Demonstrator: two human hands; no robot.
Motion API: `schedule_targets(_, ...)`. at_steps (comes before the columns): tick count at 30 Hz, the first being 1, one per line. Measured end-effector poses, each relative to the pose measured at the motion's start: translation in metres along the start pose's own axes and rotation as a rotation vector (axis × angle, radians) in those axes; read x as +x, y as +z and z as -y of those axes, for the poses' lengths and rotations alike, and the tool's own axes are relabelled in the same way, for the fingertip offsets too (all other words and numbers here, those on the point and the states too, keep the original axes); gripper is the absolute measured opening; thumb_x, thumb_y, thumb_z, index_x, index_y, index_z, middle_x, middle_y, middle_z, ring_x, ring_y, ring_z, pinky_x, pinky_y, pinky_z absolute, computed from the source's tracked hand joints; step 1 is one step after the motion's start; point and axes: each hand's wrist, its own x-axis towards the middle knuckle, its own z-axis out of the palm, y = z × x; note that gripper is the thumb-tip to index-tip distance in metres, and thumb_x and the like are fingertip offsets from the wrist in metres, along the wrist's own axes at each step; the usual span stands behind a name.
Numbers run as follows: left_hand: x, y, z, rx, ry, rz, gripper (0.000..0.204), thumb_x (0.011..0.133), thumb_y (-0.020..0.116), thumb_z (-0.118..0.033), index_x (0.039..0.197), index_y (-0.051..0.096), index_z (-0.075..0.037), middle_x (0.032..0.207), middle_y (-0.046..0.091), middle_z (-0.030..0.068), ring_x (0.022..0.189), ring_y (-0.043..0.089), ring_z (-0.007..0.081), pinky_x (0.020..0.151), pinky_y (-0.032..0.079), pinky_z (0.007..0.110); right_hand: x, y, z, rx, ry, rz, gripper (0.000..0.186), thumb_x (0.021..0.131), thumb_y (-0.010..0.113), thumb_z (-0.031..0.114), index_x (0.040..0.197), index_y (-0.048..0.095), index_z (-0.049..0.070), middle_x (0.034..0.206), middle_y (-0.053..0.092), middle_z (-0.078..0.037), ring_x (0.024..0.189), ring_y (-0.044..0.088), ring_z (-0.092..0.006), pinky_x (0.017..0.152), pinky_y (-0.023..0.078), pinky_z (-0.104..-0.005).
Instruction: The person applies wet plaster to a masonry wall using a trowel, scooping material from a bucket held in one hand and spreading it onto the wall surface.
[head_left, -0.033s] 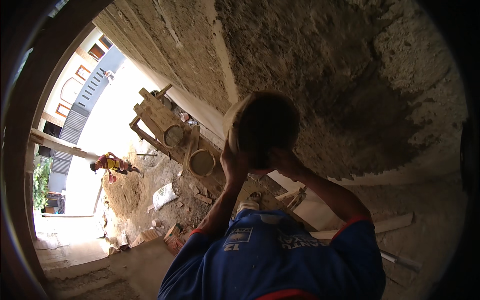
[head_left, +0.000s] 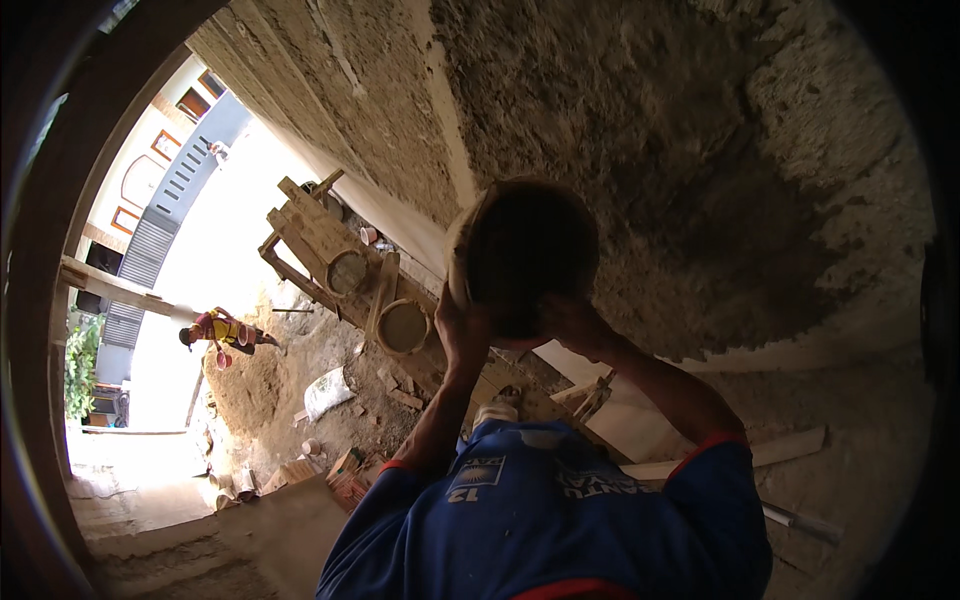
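Note:
Both my hands hold a round bucket (head_left: 530, 250) up in front of the rough wall. Its side is pale and its round face is in deep shadow, so I cannot make out what is inside. My left hand (head_left: 463, 335) is closed on the left lower side. At the lower right, my right hand (head_left: 575, 325) is closed against the edge, its fingertips lost in the shadow. Wet, dark mortar (head_left: 720, 220) covers part of the wall beside the bucket.
Below runs a plank scaffold (head_left: 305, 225) carrying two round tubs of grey material, a nearer tub (head_left: 404, 326) and a farther tub (head_left: 347, 272). On the ground, a person (head_left: 222, 332) carries red buckets near a sand heap (head_left: 260, 400). A white sack (head_left: 328, 393) lies among rubble.
My left hand has shifted slightly to the left on the bucket, which has barely moved. The person on the ground has shifted a little, and the red buckets have swung slightly.

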Motion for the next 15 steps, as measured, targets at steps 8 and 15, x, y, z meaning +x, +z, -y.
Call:
schedule_targets(8,-0.007,-0.029,0.052,-0.273,-0.036,-0.036,0.056,0.073,0.057,0.000,0.128,0.047,0.002,0.105,0.061,0.0078,0.087,0.059,0.0148,0.072,0.050,0.027,-0.087,-0.090,0.116,-0.486,-0.205,-0.163,0.045,0.086,0.063,0.023,0.124,0.050,0.004,0.084,0.067,-0.019,0.081,0.067,-0.0354,0.074,0.052,-0.0443)
schedule_targets(15,-0.020,-0.028,0.049,-0.353,0.022,-0.065,0.054,0.077,0.056,0.001,0.130,0.046,0.000,0.106,0.061,0.0070,0.088,0.060,0.0146,0.073,0.051,0.026,-0.150,-0.139,0.226,-0.686,-0.473,-0.218,0.043,0.082,0.070,0.020,0.118,0.051,0.005,0.081,0.063,-0.013,0.072,0.066,-0.0286,0.066,0.052,-0.0387)
